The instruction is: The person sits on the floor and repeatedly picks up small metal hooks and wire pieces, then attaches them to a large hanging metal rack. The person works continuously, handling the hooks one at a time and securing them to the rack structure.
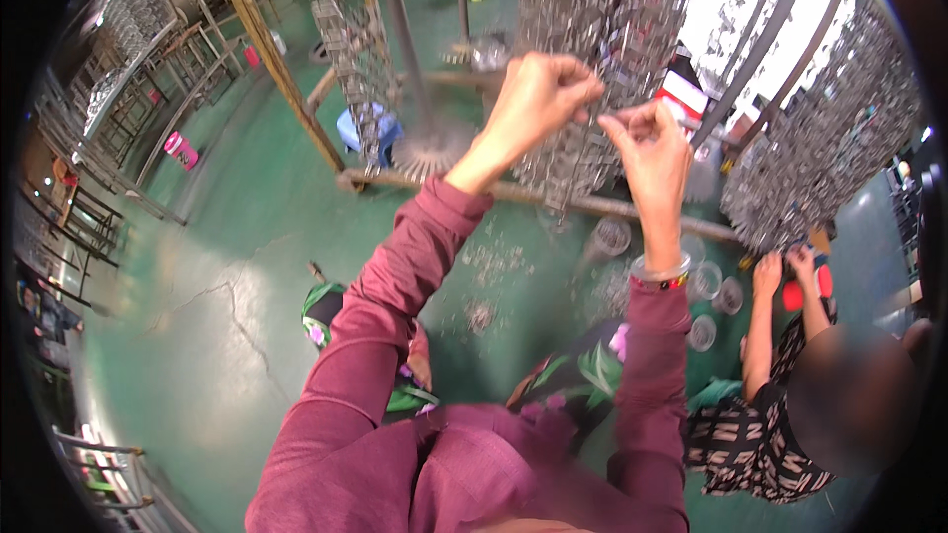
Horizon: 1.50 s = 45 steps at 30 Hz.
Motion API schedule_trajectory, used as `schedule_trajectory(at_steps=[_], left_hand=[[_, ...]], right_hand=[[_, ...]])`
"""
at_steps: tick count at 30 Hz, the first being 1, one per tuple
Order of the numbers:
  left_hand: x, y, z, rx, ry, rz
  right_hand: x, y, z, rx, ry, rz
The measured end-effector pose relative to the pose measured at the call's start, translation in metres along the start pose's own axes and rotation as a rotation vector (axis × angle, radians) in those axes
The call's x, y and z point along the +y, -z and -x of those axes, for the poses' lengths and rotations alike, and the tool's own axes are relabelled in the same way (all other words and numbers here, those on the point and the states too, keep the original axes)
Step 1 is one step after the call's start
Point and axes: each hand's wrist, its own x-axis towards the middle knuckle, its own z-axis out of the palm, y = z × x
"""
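Observation:
A dense cluster of small grey metal pieces [602,15] hangs in front of me on a rack. My left hand [533,104] is raised against it, thumb and fingertips pinched together. Just to its right, my right hand [657,148] also pinches with thumb and index finger, a short gap from the left one. Whatever lies between the fingertips of either hand is too small to make out. The lower strands of the cluster show below and between my hands.
Rack bars [612,207] run low across the front. Loose small pieces [484,311] and clear plastic cups [703,281] sit on the green floor. At right, a co-worker's hands [780,271] are by another hanging cluster [829,138]. A blue stool [370,133] stands behind the left strand.

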Motion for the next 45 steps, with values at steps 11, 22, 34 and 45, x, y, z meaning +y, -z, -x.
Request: schedule_trajectory(at_steps=[11,22,34,45], left_hand=[[0.001,-0.011,0.051,-0.421,-0.007,-0.176],[-0.294,-0.078,0.377,-0.92,0.891,-0.581],[-0.366,-0.086,0.346,-0.266,0.985,-0.573],[-0.432,-0.118,0.331,-0.346,0.809,-0.667]], right_hand=[[0.05,-0.002,0.074,0.077,0.12,-0.18],[0.06,0.0,0.099,0.103,-0.205,-0.229],[0.098,0.037,0.112,0.093,-0.115,0.216],[0.096,0.047,0.111,0.05,-0.116,-0.005]])
